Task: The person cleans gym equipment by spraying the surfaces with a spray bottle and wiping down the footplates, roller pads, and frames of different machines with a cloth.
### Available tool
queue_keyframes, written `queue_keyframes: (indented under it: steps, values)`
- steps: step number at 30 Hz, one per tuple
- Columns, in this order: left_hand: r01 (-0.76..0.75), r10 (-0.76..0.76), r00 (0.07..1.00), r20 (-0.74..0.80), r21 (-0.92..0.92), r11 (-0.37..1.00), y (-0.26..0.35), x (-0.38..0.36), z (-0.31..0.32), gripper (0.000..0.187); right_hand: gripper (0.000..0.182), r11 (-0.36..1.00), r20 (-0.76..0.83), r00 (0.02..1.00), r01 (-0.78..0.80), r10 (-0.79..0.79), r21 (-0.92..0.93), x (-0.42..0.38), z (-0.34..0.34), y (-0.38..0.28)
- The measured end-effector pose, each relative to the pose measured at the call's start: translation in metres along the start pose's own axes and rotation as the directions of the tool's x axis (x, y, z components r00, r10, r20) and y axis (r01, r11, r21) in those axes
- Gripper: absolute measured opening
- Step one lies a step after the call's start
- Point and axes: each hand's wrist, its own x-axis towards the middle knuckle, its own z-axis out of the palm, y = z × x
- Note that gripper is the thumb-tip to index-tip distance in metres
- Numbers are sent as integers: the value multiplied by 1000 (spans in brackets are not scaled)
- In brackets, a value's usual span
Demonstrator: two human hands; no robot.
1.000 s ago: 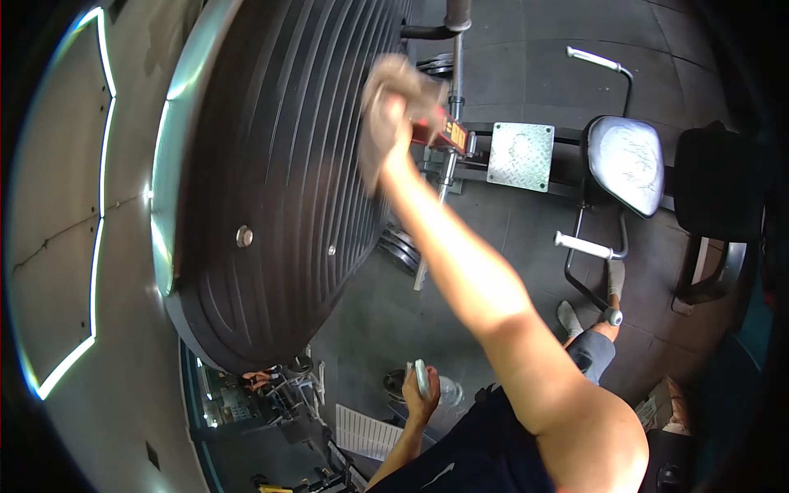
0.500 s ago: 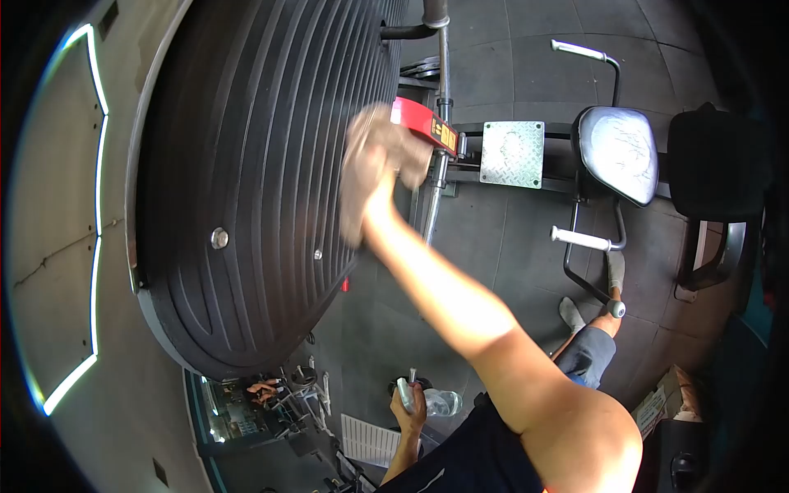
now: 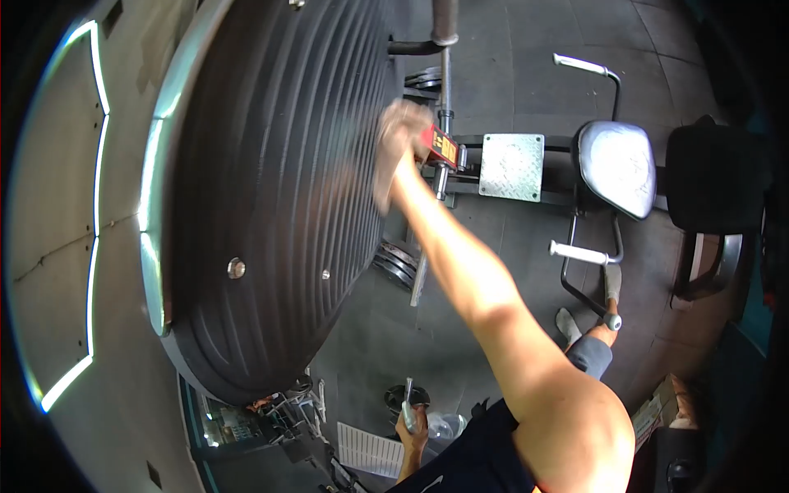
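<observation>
My right hand (image 3: 396, 140) reaches far forward, shut on a tan cloth (image 3: 388, 177) that presses against the edge of a big black ribbed plate (image 3: 271, 189); hand and cloth are motion-blurred. A red labelled part (image 3: 441, 146) on a steel bar (image 3: 445, 86) lies just right of the hand. Low in the view, my left hand (image 3: 415, 427) grips a slim grey object (image 3: 408, 403), with a clear plastic bottle (image 3: 441, 425) beside it.
A diamond-plate footplate (image 3: 511, 167), a grey padded seat (image 3: 618, 167) and white-gripped handles (image 3: 579, 253) stand on the dark floor to the right. Weight plates (image 3: 396, 263) lie under the ribbed plate. My socked feet (image 3: 612, 281) and a cardboard box (image 3: 670, 394) are at lower right.
My right hand with the cloth swept down and left along the ribbed plate, then back up to the right near the red part. My left hand sank a little lower.
</observation>
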Motion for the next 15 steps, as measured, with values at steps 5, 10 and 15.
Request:
queue_keyframes:
  steps: [5, 10, 15]
  values:
    - [77, -78, 997, 15, 24, 997, -58, -16, -8, 18, 41, 949, -9, 1000, -18, 16, -313, -22, 14, -8]
    - [-35, 17, 994, 106, 164, 986, -44, 4, 1, 19, 65, 888, 134, 983, -50, 125, -457, -176, -42, 61]
    - [-11, 2, 999, -47, -184, 983, -8, 2, 0, 15, 85, 941, -134, 975, -210, 179, -266, -5, -27, 20]
